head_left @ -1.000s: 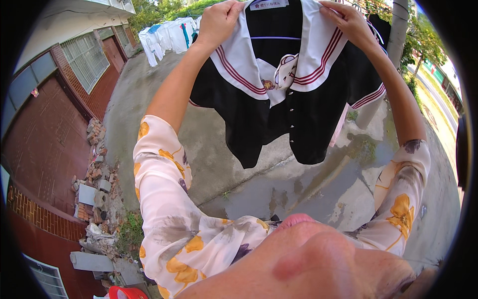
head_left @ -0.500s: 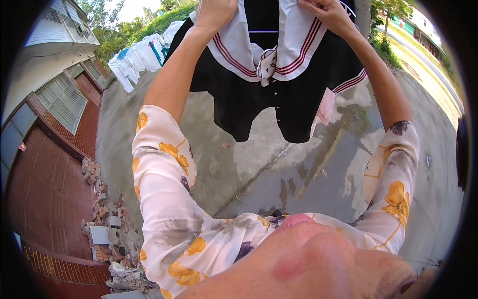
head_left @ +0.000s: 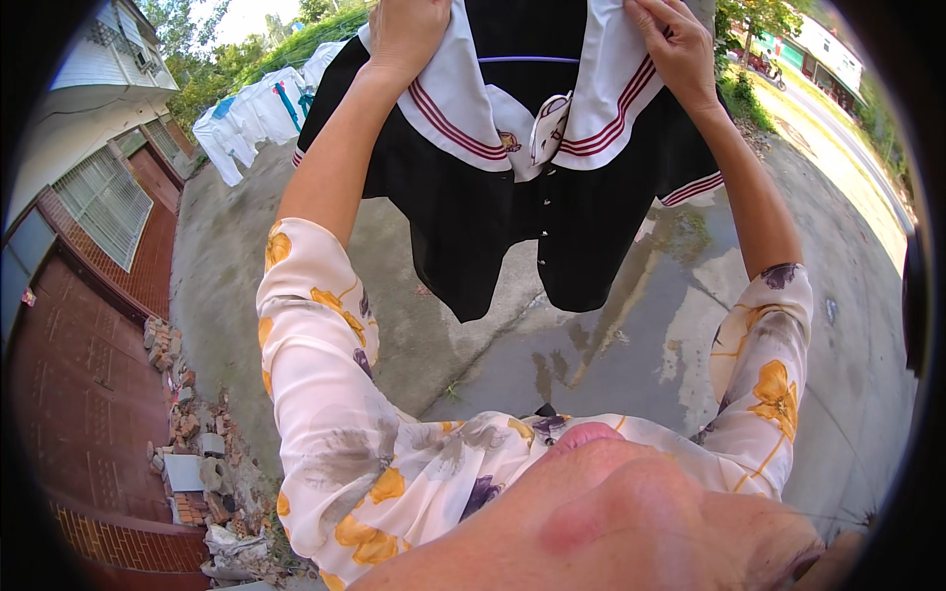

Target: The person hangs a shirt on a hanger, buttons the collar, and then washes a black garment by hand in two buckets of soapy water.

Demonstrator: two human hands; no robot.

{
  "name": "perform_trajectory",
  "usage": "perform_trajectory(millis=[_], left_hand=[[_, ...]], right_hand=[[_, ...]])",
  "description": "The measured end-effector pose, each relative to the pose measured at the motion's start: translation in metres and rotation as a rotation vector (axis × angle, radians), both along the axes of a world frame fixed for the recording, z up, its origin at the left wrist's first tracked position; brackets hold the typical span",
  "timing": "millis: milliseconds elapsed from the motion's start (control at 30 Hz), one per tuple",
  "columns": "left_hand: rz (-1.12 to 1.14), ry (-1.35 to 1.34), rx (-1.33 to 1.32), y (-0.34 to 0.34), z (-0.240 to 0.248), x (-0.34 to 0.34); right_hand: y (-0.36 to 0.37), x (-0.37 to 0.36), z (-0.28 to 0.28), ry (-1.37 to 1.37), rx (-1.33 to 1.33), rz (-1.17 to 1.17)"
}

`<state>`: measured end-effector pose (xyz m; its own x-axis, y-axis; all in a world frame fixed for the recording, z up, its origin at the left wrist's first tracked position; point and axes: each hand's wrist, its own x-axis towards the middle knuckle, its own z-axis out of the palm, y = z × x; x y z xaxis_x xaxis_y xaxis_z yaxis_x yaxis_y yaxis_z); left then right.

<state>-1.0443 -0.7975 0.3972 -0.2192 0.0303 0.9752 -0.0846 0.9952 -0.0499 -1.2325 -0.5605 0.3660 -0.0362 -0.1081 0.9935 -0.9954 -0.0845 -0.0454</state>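
Between both hands, black blouse.

We're out in a home's concrete yard here, with a brick wall and barred window on the left. There's white laundry drying on a line further back, plus rubble piled by the wall

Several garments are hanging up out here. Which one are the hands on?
The black top with the white, red-striped sailor collar: left hand and right hand grip its collar. The pale garments hang untouched behind.
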Motion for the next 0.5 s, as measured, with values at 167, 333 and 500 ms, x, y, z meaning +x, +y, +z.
perform_trajectory(millis=[167, 333, 500], left_hand=[[-0.019, 0.084, -0.051, 0.008, -0.028, -0.003], [0.190, 0.159, -0.039, 0.006, -0.037, -0.010], [0.189, 0.176, -0.001, 0.011, -0.040, -0.008]], right_hand=[[0.021, 0.001, -0.009, 0.178, 0.187, -0.124], [0.021, 0.004, -0.005, -0.023, 0.288, -0.020], [0.016, -0.001, 0.000, -0.034, 0.267, -0.036]])
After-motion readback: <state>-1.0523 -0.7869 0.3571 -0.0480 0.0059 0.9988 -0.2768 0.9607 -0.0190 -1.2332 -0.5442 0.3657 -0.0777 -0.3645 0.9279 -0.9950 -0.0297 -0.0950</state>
